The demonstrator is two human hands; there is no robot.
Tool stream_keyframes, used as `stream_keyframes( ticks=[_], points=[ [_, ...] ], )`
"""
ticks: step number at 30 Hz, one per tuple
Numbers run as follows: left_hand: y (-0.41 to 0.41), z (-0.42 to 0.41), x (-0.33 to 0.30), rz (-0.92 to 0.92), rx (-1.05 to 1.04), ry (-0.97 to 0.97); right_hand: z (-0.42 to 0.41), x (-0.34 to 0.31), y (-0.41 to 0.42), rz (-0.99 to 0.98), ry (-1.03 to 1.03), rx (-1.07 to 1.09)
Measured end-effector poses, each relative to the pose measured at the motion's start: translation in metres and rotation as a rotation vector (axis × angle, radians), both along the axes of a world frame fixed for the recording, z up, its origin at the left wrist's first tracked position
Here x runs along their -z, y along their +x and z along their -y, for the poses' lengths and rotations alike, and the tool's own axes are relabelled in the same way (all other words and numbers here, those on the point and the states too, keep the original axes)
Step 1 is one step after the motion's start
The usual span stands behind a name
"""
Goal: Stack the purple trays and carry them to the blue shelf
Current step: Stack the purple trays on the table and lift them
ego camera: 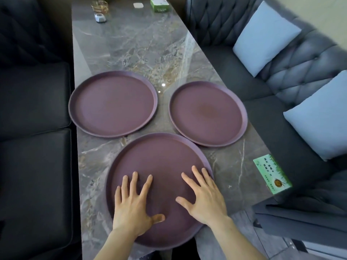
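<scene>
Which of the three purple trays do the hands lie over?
The nearest tray, at the table's near end. The left hand and right hand are spread flat over it; the far-left tray and far-right tray lie untouched.

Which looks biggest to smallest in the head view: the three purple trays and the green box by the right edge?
1. Near tray, though closeness to the camera inflates it.
2. Far-left tray.
3. Far-right tray, close to the left one.
4. Green box.

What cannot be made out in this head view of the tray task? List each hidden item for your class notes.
- Blue shelf: outside the frame.
- Near tray: partly covered by left hand and right hand.
- Green box print: too small to read.
- Glass: cut off by the top edge.
</scene>
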State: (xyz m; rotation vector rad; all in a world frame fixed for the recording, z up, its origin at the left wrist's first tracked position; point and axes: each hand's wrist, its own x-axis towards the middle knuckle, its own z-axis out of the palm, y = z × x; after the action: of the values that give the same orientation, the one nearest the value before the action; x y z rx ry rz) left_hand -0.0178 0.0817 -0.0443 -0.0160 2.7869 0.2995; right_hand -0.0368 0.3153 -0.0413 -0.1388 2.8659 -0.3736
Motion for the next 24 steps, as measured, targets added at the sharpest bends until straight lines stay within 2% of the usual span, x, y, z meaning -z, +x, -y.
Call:
stream_keyframes(
  ticks=[4,7,9,13,19,24],
  points=[
    [-0.005,-0.008,-0.007,-0.002,-0.017,-0.009,-0.006,-0.003,-0.008,0.011,-0.050,0.024],
    [-0.021,-0.008,-0.014,-0.222,-0.124,0.078,-0.022,-0.011,-0.021,-0.180,-0.119,0.153],
    [-0.040,-0.010,-0.019,-0.277,-0.211,0.118,-0.042,-0.017,-0.032,-0.271,-0.145,0.237],
    [-0.087,-0.030,-0.035,-0.254,-0.401,0.299,-0.083,-0.031,-0.061,-0.208,-0.211,0.450],
    [-0.178,-0.072,-0.043,-0.265,-0.454,0.532,-0.136,-0.042,-0.134,-0.153,-0.292,0.742],
    [-0.247,-0.100,-0.037,-0.191,-0.478,0.589,-0.174,-0.044,-0.202,-0.102,-0.411,0.864]
  ],
)
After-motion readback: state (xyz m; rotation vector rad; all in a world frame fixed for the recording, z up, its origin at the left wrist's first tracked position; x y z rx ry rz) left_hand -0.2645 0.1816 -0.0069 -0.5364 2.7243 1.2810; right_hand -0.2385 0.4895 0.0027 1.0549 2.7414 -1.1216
